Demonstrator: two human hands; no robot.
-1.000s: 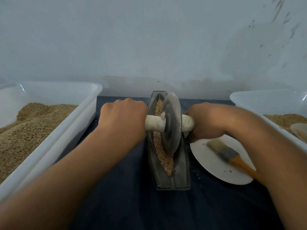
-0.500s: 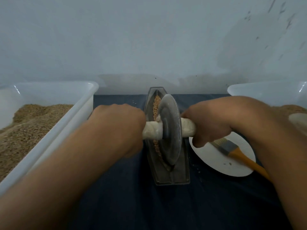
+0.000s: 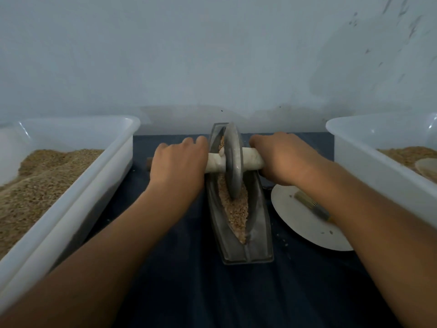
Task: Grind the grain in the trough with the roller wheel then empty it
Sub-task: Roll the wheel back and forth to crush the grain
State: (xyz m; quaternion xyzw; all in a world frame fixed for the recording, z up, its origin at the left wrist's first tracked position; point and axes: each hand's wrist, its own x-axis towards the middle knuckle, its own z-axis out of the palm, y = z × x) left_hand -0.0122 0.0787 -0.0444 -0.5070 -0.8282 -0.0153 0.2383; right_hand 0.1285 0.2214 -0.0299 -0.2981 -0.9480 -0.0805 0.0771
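Grey metal trough (image 3: 254, 235) sits lengthwise on the dark-clothed table (image 3: 189, 280), pointing away from me, with tan grain (image 3: 236, 209) along its groove. My left hand (image 3: 178, 166) and right hand (image 3: 287, 158) each have fingers curled tight around one end of the pale handle (image 3: 253, 160) that runs through the roller wheel (image 3: 233, 162). That wheel stands upright in the far half of the trough, its rim down in the grain.

To grind well, I judge both hands should press evenly, keep the wheel upright and centred, and roll its full length so the near-end grain gets crushed without spilling.

Counted: one trough, one wheel, two white tubs (image 3: 78, 185) (image 3: 369, 162) holding grain, one white plate (image 3: 305, 226), one brush (image 3: 312, 205) lying on it.
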